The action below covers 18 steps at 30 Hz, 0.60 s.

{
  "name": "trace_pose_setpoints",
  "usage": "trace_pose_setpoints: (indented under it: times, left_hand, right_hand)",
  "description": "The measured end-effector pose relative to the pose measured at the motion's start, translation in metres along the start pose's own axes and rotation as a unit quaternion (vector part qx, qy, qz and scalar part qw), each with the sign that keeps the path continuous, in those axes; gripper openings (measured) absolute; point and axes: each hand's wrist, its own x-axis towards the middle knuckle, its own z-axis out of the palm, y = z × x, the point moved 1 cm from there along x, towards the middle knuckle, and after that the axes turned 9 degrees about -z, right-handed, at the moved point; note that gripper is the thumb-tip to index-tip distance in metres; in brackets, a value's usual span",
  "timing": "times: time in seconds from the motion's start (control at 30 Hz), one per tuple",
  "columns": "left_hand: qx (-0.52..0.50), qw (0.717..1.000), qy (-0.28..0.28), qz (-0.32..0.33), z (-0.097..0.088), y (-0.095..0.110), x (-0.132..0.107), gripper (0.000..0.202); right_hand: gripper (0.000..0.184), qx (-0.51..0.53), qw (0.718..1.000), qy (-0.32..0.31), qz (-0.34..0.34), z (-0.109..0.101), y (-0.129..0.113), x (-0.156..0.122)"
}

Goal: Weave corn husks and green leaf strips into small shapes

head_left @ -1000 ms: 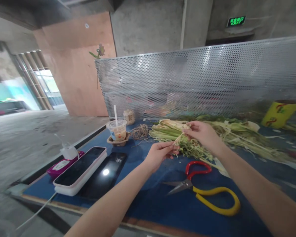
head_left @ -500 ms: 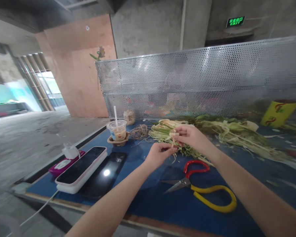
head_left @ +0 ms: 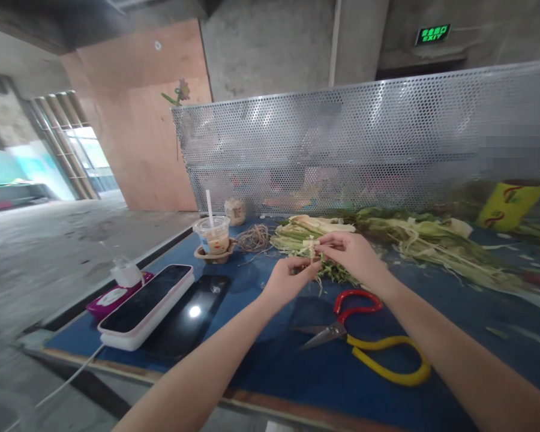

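Observation:
Between my hands is a small pale piece of plant strip (head_left: 312, 245), knotted or folded, held upright above the blue table. My left hand (head_left: 290, 279) pinches its lower end between thumb and fingers. From the right, my right hand (head_left: 351, 255) grips its side with the fingertips, which partly hide it. Behind and below lies a bundle of cut green and pale stalks (head_left: 290, 234). Scissors (head_left: 337, 330) with one red and one yellow handle rest with their blades apart, nearer to me than the hands.
Left of the stalks sit a coil of twine (head_left: 254, 238) and a drink cup (head_left: 213, 237) with a straw in a holder. Two phones (head_left: 150, 297) (head_left: 191, 318) and a purple power strip (head_left: 112, 300) lie left. Husks (head_left: 432, 240) and a yellow container (head_left: 508, 207) are at right, before a perforated metal screen (head_left: 319, 144).
My right hand has turned slightly and its fingertips have shifted left, so more of the pale piece shows above my left hand. Both hands keep their grip. The view has shifted a little.

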Motion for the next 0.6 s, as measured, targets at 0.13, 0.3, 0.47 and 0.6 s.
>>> trace_pose_setpoints:
  times: [0.13,0.3,0.47,0.6]
  left_hand:
    - [0.056,0.996,0.029,0.066,-0.004,0.001,0.003,0.030]
    - [0.128,0.986,0.026,0.102,-0.005,0.004,-0.001,0.030]
    - [0.172,0.973,0.052,0.144,-0.004,0.011,-0.008,0.022]
    - [0.191,0.959,0.090,0.190,-0.006,0.014,-0.010,0.023]
  right_hand:
    - [0.014,-0.021,0.999,-0.015,-0.020,0.002,-0.004,-0.002]
    - [0.022,-0.031,0.999,-0.041,-0.015,-0.001,-0.004,-0.002]
    - [0.022,0.012,0.999,-0.049,0.001,0.003,-0.001,-0.003]
    - [0.023,0.061,0.998,-0.023,0.009,0.010,-0.008,-0.006]
